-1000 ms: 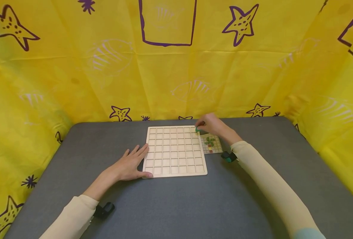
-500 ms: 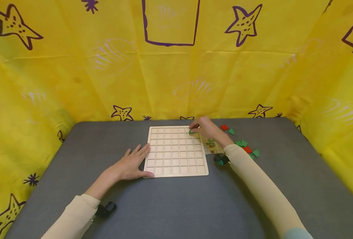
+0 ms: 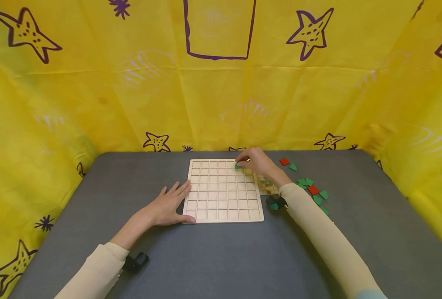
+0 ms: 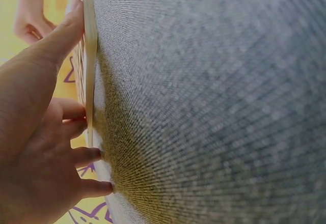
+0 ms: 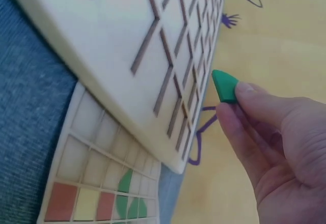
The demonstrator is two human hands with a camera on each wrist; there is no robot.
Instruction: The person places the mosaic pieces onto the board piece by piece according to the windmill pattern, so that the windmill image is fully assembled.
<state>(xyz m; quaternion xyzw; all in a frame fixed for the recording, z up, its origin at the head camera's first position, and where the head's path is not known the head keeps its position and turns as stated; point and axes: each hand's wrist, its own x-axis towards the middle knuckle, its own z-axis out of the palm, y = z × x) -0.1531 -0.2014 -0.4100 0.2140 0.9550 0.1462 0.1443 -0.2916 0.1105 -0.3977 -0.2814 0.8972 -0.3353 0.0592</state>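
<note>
A pale wooden board (image 3: pixel 222 195) with a grid of square recesses lies on the table. My left hand (image 3: pixel 167 206) rests along its left edge, fingers spread and thumb on the near left corner. In the left wrist view, the left thumb (image 4: pixel 69 28) touches the board's rim. My right hand (image 3: pixel 258 162) pinches a green quarter-round tile (image 5: pixel 225 85) between thumb and fingers over the far right part of the board. The right wrist view shows the tile held apart from the grid. A pattern card (image 5: pixel 97 173) with green, red and yellow shapes sits by the board's right edge, partly hidden.
Right of the board, beyond my right forearm, lie several loose green tiles (image 3: pixel 317 200), a red tile (image 3: pixel 313 190) and another red tile (image 3: pixel 284 161). Some are partly covered by the sleeve. A yellow patterned cloth (image 3: pixel 206 95) hangs behind the grey table (image 3: pixel 206 257).
My right hand has moved left with the green tile, from the board's far right corner to over its back row. Loose tiles behind the arm have come into view. The left hand stays put.
</note>
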